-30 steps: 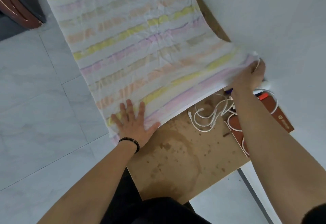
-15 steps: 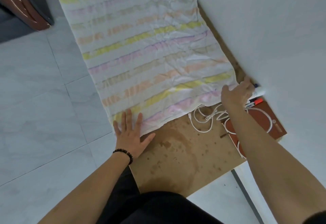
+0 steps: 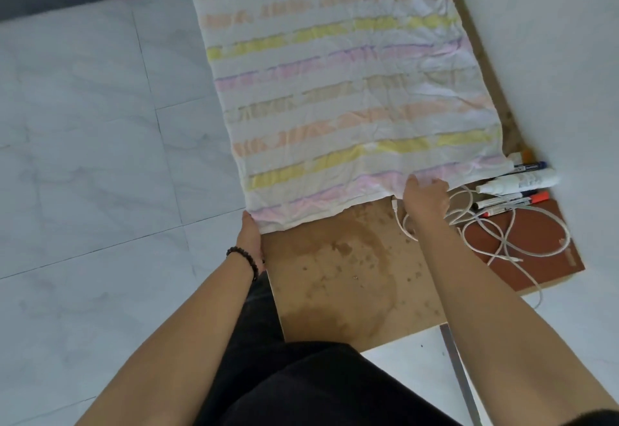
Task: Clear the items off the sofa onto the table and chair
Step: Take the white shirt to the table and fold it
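Pinching the striped cloth's (image 3: 351,107) near edge, your right hand (image 3: 425,196) seems to square it on the surface (image 3: 335,275) beside the cable (image 3: 492,224); your left hand's (image 3: 250,236) corner grip is hidden.

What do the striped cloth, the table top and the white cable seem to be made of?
Striped cloth: probably thin cotton-like fabric, matte; it wrinkles. Table top: perhaps wood-fibre board, matte; brown, with soaked-in stains. White cable: likely smooth plastic sheath; it bends in loops.

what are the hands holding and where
The striped cloth: the right hand pinches its near edge; the left hand is at its near left corner, grip hidden.
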